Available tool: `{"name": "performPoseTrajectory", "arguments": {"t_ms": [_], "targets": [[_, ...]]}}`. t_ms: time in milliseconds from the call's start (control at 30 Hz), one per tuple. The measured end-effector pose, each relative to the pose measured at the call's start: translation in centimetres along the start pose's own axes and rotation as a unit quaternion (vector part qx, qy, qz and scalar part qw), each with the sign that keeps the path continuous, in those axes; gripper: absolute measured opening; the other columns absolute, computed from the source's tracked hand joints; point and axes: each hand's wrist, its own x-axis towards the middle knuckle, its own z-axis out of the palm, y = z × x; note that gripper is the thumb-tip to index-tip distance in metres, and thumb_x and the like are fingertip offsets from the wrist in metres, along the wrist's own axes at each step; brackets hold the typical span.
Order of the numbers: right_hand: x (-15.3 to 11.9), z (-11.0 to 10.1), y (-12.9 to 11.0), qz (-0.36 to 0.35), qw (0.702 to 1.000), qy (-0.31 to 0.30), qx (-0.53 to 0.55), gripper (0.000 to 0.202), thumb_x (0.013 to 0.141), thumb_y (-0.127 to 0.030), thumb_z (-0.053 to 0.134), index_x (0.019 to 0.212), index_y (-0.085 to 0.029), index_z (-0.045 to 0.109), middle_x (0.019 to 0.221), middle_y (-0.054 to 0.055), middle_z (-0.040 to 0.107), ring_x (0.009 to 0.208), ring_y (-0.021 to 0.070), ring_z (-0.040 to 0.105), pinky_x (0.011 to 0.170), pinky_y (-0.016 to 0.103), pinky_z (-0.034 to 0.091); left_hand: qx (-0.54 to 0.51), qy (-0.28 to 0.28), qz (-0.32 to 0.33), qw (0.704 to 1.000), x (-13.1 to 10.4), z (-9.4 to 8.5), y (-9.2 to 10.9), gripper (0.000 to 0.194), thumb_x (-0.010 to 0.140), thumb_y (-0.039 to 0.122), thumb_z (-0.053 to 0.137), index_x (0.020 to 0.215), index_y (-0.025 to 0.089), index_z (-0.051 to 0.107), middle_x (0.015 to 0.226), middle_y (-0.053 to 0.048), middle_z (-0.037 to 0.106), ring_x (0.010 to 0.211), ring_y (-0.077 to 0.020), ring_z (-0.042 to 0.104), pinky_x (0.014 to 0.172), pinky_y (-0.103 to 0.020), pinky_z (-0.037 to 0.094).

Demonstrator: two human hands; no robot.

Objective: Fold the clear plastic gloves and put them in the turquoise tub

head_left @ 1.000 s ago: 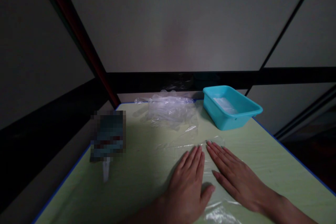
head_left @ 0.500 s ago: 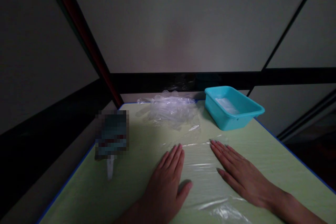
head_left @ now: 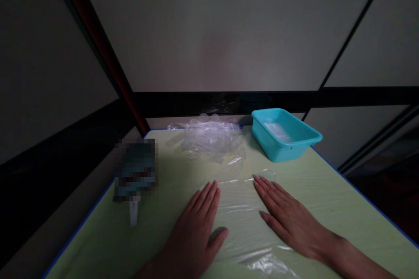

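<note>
A thin, clear plastic sheet (head_left: 240, 216) lies spread on the table, with creases across it and a crumpled part near the front edge of the view. My left hand (head_left: 196, 226) rests flat at its left side, fingers stretched forward and thumb apart. On the right side my right hand (head_left: 286, 218) also lies flat, its fingertips by the sheet's far edge. Neither hand grips anything. Beyond them sits a loose heap of clear plastic (head_left: 212, 137), with rounded, finger-like ends showing at its back.
A turquoise plastic basin (head_left: 284, 150) stands at the back right with a whitish flat thing (head_left: 277, 132) inside. At left is a pixelated object (head_left: 135, 172) with a white strip below it. The pale green table (head_left: 327, 196) has blue edges and meets a light panelled wall (head_left: 229, 30).
The whole view has shifted slightly, so things appear a little farther left. Both hands stay flat on the plastic sheet in nearly the same place.
</note>
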Motion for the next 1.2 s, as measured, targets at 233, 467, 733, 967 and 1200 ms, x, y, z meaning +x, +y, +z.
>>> {"name": "performPoseTrajectory", "arguments": {"t_ms": [233, 467, 733, 967, 1200], "targets": [[1.7, 0.0, -2.7, -0.004, 1.0, 0.01, 0.02, 0.057, 0.093, -0.034, 0.03, 0.14, -0.011, 0.007, 0.144, 0.009, 0.011, 0.132, 0.0214, 0.013, 0.106, 0.04, 0.023, 0.019, -0.008, -0.007, 1.0, -2.5, -0.1, -2.3, 0.071, 0.082, 0.035, 0.047, 0.14, 0.012, 0.012, 0.144, -0.011, 0.019, 0.131, -0.0244, 0.021, 0.103, -0.04, 0.03], [2.0, 0.1, -2.8, -0.01, 0.999, 0.015, 0.028, 0.058, 0.092, -0.033, 0.031, 0.14, -0.011, 0.007, 0.144, 0.009, 0.012, 0.132, 0.0211, 0.014, 0.106, 0.04, 0.024, 0.03, -0.018, -0.017, 0.999, -3.0, -0.3, -2.4, 0.072, 0.082, 0.034, 0.046, 0.14, 0.013, 0.011, 0.145, -0.01, 0.018, 0.131, -0.0236, 0.021, 0.103, -0.039, 0.03], [2.2, 0.1, -1.8, -0.009, 0.999, -0.007, 0.031, 0.058, 0.092, -0.036, 0.03, 0.14, -0.012, 0.008, 0.144, 0.008, 0.011, 0.132, 0.0206, 0.013, 0.107, 0.041, 0.023, 0.025, -0.013, -0.028, 0.999, -2.2, -0.3, -1.7, 0.067, 0.082, 0.035, 0.045, 0.139, 0.012, 0.018, 0.145, -0.009, 0.018, 0.131, -0.0228, 0.019, 0.105, -0.037, 0.027], [1.5, 0.2, 0.3, 0.005, 0.999, 0.009, 0.039, 0.058, 0.092, -0.039, 0.031, 0.14, -0.016, 0.006, 0.144, 0.008, 0.014, 0.132, 0.0215, 0.016, 0.106, 0.043, 0.024, 0.02, -0.006, -0.025, 0.999, -1.4, -0.3, -1.3, 0.064, 0.084, 0.037, 0.044, 0.138, 0.011, 0.021, 0.144, -0.011, 0.021, 0.131, -0.0232, 0.02, 0.104, -0.039, 0.028], [0.0, -0.2, 2.3, 0.033, 0.998, 0.003, 0.05, 0.055, 0.093, -0.035, 0.029, 0.141, -0.019, 0.005, 0.144, 0.007, 0.014, 0.131, 0.0218, 0.018, 0.105, 0.044, 0.024, 0.026, 0.007, -0.025, 0.999, -1.5, 0.1, -1.4, 0.063, 0.084, 0.038, 0.045, 0.137, 0.009, 0.024, 0.143, -0.012, 0.023, 0.131, -0.0241, 0.022, 0.104, -0.039, 0.029]]}}
